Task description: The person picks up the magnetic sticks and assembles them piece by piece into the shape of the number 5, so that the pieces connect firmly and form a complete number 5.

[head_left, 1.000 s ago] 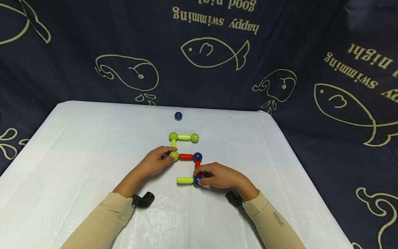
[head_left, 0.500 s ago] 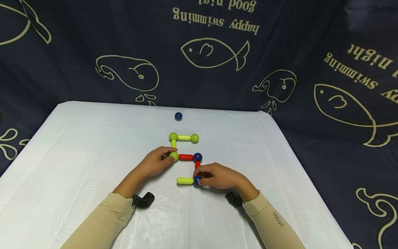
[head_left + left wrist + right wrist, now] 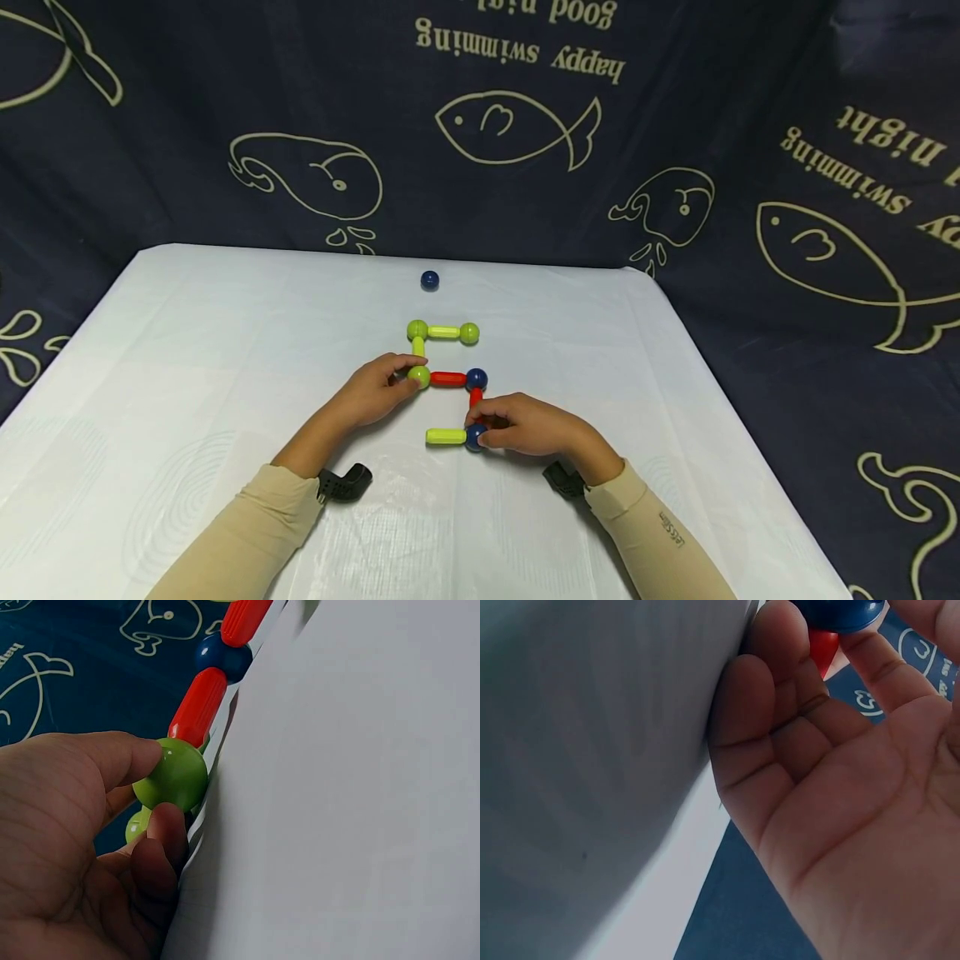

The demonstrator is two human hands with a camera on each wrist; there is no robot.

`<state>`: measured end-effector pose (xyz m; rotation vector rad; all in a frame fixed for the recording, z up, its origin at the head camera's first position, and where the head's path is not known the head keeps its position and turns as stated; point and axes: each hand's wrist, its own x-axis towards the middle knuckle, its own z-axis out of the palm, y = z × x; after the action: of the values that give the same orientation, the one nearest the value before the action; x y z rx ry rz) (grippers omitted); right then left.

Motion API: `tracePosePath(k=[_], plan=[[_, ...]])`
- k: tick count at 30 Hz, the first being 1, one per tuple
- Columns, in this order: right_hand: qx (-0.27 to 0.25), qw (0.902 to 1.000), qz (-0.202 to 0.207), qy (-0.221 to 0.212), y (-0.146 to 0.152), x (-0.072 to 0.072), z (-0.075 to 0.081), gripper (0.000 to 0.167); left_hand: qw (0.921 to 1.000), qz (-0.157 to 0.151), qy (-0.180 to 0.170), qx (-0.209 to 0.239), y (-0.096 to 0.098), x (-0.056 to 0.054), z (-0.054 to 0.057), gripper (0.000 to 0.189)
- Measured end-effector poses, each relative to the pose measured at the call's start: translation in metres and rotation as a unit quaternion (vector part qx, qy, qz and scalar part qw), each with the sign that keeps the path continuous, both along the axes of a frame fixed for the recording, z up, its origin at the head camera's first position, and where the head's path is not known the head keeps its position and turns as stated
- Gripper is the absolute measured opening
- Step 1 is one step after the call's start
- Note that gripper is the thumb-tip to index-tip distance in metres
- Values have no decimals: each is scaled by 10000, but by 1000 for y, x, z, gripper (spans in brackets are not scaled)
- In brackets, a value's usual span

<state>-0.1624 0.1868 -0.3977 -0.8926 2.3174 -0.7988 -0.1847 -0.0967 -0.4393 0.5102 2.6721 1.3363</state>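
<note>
A zigzag of magnetic balls and rods lies flat on the white table. My left hand pinches the green ball at its left bend, thumb on one side and fingers on the other. From that ball a red rod runs right to a blue ball. A second red rod leads down from there, partly hidden by fingers. My right hand holds the lower blue ball between thumb and fingers. A yellow-green rod sticks out left from it, its other end free.
At the figure's top, a green ball joins a yellow-green rod ending in another green ball. One loose blue ball sits near the far edge of the white table. Behind hangs a dark printed cloth.
</note>
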Motion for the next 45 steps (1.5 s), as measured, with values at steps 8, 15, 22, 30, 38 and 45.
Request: tracePosePath(k=[8, 15, 22, 30, 38, 45], plan=[[-19, 10000, -3, 16, 1, 0, -1, 18, 10000, -4, -19, 1, 2, 0, 0, 35], [-31, 10000, -6, 17, 3, 0, -2, 18, 10000, -3, -57, 23, 2, -1, -1, 36], [-24, 10000, 4, 39, 3, 0, -3, 17, 9996, -57, -174, 235, -2, -3, 3, 38], [42, 9999, 54, 119, -1, -1, -1, 19, 9969, -111, -486, 611, -15, -5, 21, 42], [5, 10000, 54, 74, -3, -3, -3, 18, 9987, 85, -309, 406, -35, -20, 42, 41], [-46, 9999, 42, 106, -1, -2, -3, 18, 9998, -124, 152, 34, -26, -52, 50, 40]])
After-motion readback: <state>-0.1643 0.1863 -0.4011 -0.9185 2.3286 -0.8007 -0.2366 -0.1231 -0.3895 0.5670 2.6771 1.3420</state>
